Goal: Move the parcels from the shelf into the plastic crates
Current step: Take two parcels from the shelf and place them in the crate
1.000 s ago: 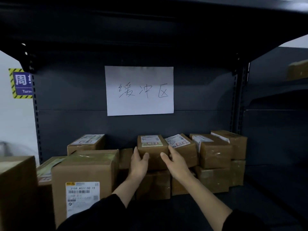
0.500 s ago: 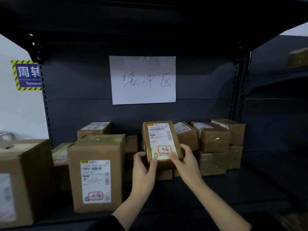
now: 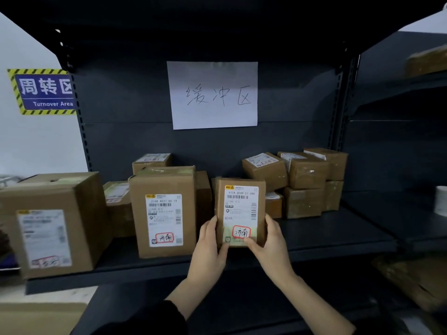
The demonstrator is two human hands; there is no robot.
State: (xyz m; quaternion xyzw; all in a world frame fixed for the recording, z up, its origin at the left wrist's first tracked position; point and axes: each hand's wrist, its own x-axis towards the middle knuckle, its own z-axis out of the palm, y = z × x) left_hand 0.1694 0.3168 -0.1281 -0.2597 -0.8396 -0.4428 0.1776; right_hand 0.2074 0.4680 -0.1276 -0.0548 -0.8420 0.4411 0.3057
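Before the shelf (image 3: 338, 235), fingers (image 3: 211, 228) of left hand (image 3: 208, 252) and right hand (image 3: 272, 247) clasp parcel (image 3: 239, 209) B048.

The held parcel (image 3: 239, 213) is hemmed at 9 o'clock by a tall parcel (image 3: 164, 213). The narrow gap between them is taken up by the left hand (image 3: 209, 252). From 1 to 3 o'clock the way is blocked by a two-tier parcel stack (image 3: 304, 184), near the right hand (image 3: 271, 247). At 12 o'clock the reach is closed off by the back panel (image 3: 133, 141). Bare shelf board (image 3: 338, 233) is seen at 4 o'clock, in front of the stack, out to the upright (image 3: 341, 105). Far out at 9 o'clock the shelf edge is occupied by a big carton (image 3: 53, 226). Open headroom is seen above the parcels, capped by the upper shelf (image 3: 193, 25). At 6 o'clock the shelf front is unobstructed.
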